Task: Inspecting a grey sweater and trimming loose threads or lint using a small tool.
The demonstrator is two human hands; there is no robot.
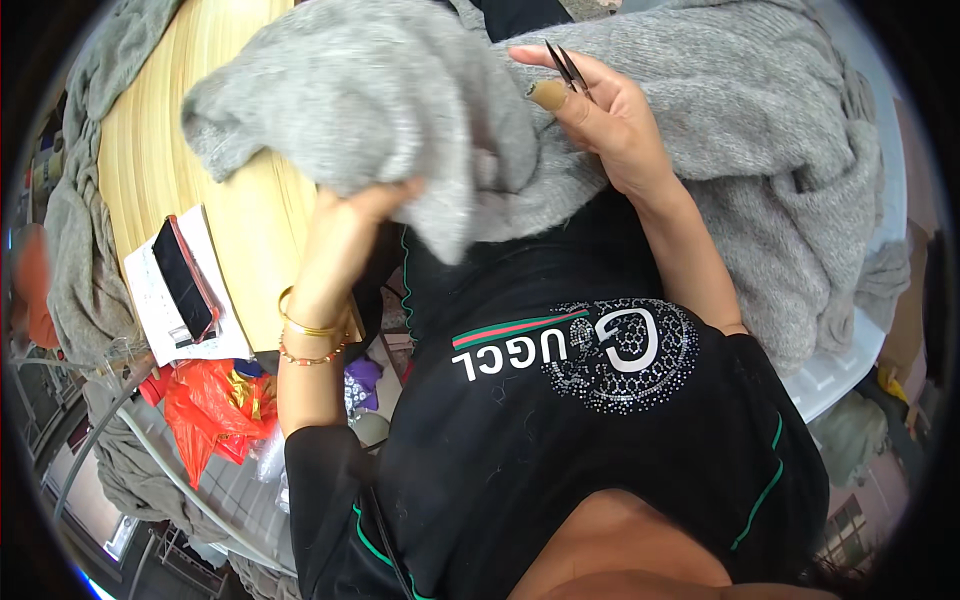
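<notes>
My left hand (375,200) is pushed up under a fold of the grey knitted sweater (400,90), fingers closed into the wool so that the fabric bunches over my knuckles and hangs down past my wrist; most of that hand is hidden by the knit. My right hand (590,110) rests on top of the same sweater further to the right, thumb and forefinger pinched shut on a pair of slim dark tweezers (567,65) whose tips point up and away from me, just above the cloth. The sweater spreads wide in front of my chest, one part lifted over the pale wooden worktop (160,150), the rest heaped to my right over a white surface. On my left wrist sit a gold bangle (305,325) and a thin beaded bracelet (310,357), one just below the other. On the worktop to my left, well apart from the sweater, a dark phone in a red-edged case (185,275) lies on a sheet of white paper (165,320). Below that, off the worktop's edge, is a crumpled orange plastic bag (205,405).
</notes>
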